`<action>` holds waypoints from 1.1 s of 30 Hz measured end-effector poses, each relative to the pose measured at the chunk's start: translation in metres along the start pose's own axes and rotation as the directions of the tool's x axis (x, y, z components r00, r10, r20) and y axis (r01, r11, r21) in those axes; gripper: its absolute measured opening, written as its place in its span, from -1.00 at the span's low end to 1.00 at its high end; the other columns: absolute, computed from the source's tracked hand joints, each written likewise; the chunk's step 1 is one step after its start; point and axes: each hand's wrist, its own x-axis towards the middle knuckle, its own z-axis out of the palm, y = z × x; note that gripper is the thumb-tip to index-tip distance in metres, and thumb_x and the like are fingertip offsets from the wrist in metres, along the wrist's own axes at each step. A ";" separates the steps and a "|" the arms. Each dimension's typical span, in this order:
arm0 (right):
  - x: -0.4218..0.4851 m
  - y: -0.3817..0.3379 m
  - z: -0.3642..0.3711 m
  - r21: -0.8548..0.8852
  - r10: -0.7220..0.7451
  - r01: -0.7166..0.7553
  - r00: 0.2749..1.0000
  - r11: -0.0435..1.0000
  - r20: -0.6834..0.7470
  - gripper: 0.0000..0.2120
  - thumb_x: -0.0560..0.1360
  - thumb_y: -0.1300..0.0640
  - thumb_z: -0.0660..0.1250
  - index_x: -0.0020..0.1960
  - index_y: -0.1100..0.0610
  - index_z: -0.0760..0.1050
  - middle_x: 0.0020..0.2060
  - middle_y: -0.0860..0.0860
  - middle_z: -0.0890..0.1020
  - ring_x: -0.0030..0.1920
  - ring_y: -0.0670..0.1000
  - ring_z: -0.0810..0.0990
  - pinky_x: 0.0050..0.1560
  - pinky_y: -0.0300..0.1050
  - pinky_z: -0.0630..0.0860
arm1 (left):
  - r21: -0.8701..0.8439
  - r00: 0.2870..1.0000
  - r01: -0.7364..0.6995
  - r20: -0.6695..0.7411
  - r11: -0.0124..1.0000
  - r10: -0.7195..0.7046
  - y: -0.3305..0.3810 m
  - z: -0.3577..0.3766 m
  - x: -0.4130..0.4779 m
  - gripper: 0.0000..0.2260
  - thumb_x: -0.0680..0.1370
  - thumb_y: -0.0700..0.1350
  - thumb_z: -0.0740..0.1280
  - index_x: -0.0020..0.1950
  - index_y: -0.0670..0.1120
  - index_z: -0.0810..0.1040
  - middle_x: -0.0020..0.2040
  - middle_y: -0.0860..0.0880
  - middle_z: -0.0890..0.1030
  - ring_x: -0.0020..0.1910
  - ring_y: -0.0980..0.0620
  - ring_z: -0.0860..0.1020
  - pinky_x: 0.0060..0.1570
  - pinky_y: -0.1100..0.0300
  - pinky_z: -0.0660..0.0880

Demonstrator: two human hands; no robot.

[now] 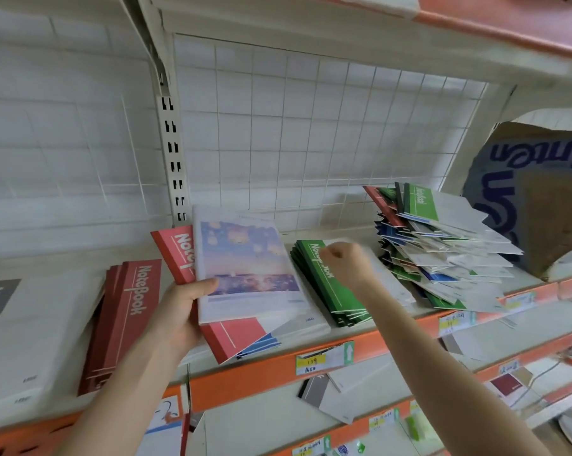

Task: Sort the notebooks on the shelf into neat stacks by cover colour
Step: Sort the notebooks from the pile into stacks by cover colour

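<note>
Shelf (245,381): left grip (176,317) holds notebooks (245,264); right grip (345,263) at green stack (324,292).

Head view; close, facing forward-down at shelf (360,348).

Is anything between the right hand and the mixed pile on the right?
Nothing visible. The right hand is over the green stack, and the mixed pile lies directly to its right with nothing between them.
</note>
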 end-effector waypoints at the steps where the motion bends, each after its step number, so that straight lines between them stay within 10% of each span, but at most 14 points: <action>1: -0.006 -0.012 0.007 0.209 0.050 -0.076 0.990 0.975 0.129 -0.68 0.57 0.03 0.22 -0.16 0.27 0.52 -0.29 0.11 0.56 -0.35 0.00 0.49 -0.22 -0.22 0.50 | 0.009 1.000 -0.007 -0.002 1.000 0.007 0.000 0.000 0.000 -0.84 0.52 -0.33 0.20 -0.02 -0.15 0.53 -0.35 -0.07 0.66 -0.41 -0.04 0.63 -0.34 0.09 0.51; 5: -0.020 -0.033 0.038 0.571 -0.003 -0.328 0.865 0.753 0.501 -0.86 0.46 0.21 0.39 -0.19 0.29 0.56 -0.34 0.09 0.64 -0.34 0.02 0.60 -0.12 -0.10 0.58 | 0.041 1.000 -0.020 -0.019 0.999 0.020 0.003 -0.002 -0.005 -0.89 0.54 -0.28 0.22 -0.07 -0.19 0.53 -0.39 -0.09 0.65 -0.44 -0.02 0.63 -0.52 0.21 0.52; 12: -0.026 -0.056 0.047 0.723 -0.017 -0.338 0.900 0.603 0.435 -0.90 0.46 0.41 0.30 -0.20 0.28 0.45 -0.33 0.11 0.61 -0.45 -0.02 0.61 -0.42 -0.17 0.59 | -0.008 0.980 -0.081 -0.183 0.997 0.078 0.018 -0.032 -0.014 -0.91 0.56 -0.22 0.25 -0.02 -0.07 0.52 -0.14 -0.11 0.62 -0.12 -0.11 0.58 -0.15 0.04 0.48; 21: -0.020 -0.062 0.057 0.744 -0.016 -0.328 0.911 0.582 0.413 -0.88 0.47 0.40 0.29 -0.15 0.23 0.41 -0.29 0.14 0.60 -0.38 0.04 0.60 -0.44 -0.14 0.59 | 0.490 0.880 -0.138 -0.338 0.861 0.334 0.041 -0.094 0.000 -0.76 0.50 -0.34 0.34 0.09 -0.10 0.46 -0.01 -0.11 0.59 -0.06 -0.11 0.57 -0.08 0.06 0.49; 24: -0.017 -0.051 0.053 0.751 0.012 -0.378 0.897 0.542 0.443 -0.92 0.49 0.37 0.26 -0.10 0.23 0.41 -0.31 0.14 0.62 -0.36 0.07 0.61 -0.48 -0.15 0.57 | 0.757 0.834 -0.059 -0.321 0.651 0.449 0.045 -0.110 0.007 -0.67 0.46 -0.29 0.38 0.20 -0.14 0.46 0.03 -0.10 0.58 -0.04 -0.11 0.56 -0.05 0.09 0.46; 27: -0.013 -0.043 0.054 0.773 0.015 -0.411 0.887 0.484 0.462 -0.93 0.51 0.36 0.24 -0.04 0.24 0.42 -0.41 0.08 0.65 -0.44 0.02 0.64 -0.51 -0.16 0.55 | 0.974 0.836 0.080 -0.182 0.213 0.518 0.042 -0.110 0.008 -0.59 0.45 -0.19 0.40 0.26 -0.19 0.39 0.08 -0.13 0.53 0.09 -0.17 0.51 0.01 0.02 0.48; 30: -0.011 -0.038 0.054 0.785 0.011 -0.422 0.884 0.453 0.468 -0.91 0.53 0.35 0.22 0.02 0.25 0.42 -0.39 0.08 0.66 -0.42 0.02 0.65 -0.50 -0.15 0.55 | 0.960 0.910 0.162 -0.056 -0.229 0.410 0.025 -0.095 -0.007 -0.57 0.55 0.06 0.26 0.34 -0.11 0.35 0.30 -0.12 0.41 0.32 -0.12 0.36 0.22 -0.01 0.40; 33: -0.010 -0.036 0.054 0.789 0.008 -0.420 0.885 0.449 0.466 -0.92 0.52 0.34 0.24 0.01 0.24 0.43 -0.35 0.10 0.66 -0.41 0.02 0.65 -0.48 -0.15 0.55 | 0.920 0.976 0.082 0.003 -0.382 0.219 -0.004 -0.079 -0.027 -0.51 0.59 0.20 0.04 0.46 0.01 0.20 0.45 -0.06 0.23 0.44 -0.06 0.17 0.35 -0.06 0.20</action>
